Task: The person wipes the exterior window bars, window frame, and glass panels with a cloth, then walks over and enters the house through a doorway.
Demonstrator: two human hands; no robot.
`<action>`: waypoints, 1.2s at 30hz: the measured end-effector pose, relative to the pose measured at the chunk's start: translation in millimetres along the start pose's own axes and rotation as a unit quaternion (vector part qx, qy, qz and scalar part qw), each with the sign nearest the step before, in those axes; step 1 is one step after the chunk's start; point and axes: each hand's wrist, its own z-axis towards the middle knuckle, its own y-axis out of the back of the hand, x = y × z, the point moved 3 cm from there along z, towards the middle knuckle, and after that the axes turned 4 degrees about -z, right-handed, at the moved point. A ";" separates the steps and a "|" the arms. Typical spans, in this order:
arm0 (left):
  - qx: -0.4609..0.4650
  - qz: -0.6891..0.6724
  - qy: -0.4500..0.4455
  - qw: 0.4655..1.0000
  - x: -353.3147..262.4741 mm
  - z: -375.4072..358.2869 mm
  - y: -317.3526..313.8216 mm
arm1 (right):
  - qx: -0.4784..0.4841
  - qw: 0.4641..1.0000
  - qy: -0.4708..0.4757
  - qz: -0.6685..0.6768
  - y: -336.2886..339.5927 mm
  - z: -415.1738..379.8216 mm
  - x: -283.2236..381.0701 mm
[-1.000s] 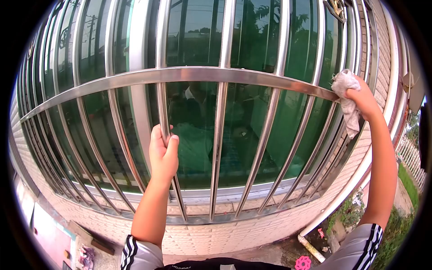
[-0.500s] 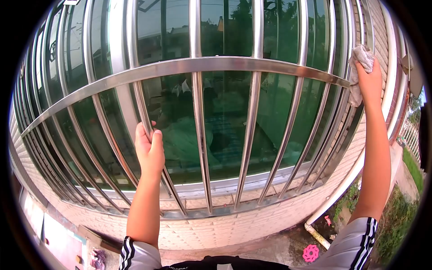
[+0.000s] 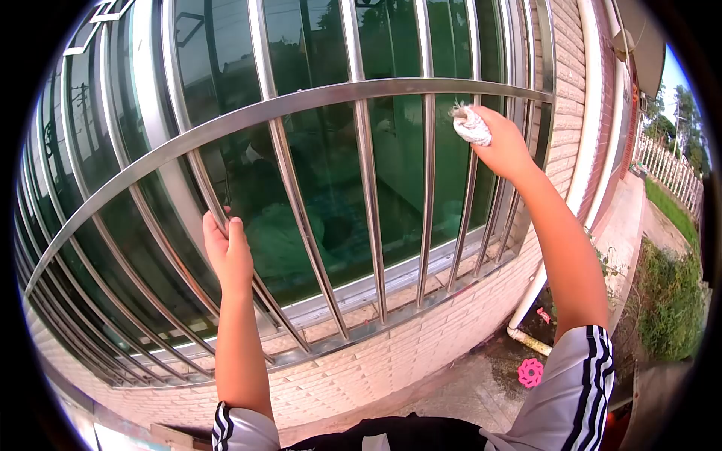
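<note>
A steel window grille of upright bars and one curved cross rail covers green-tinted glass. My left hand is wrapped around one upright bar below the rail. My right hand holds a bunched grey-white cloth against an upright bar just under the cross rail, toward the grille's right end.
Below the grille runs a tiled brick wall. A white drainpipe goes down the wall at the right. On the wet concrete below lies a pink round object. Green bushes and a white fence stand at the far right.
My right hand with the cloth has come down from the top of a right-end bar to just under the cross rail. The view has swung right; my left hand keeps its grip.
</note>
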 end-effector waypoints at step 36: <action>-0.106 0.247 -0.081 0.960 21.0 -123.9 -21.4 | 0.223 0.538 -0.812 0.044 238.2 -797.2 84.7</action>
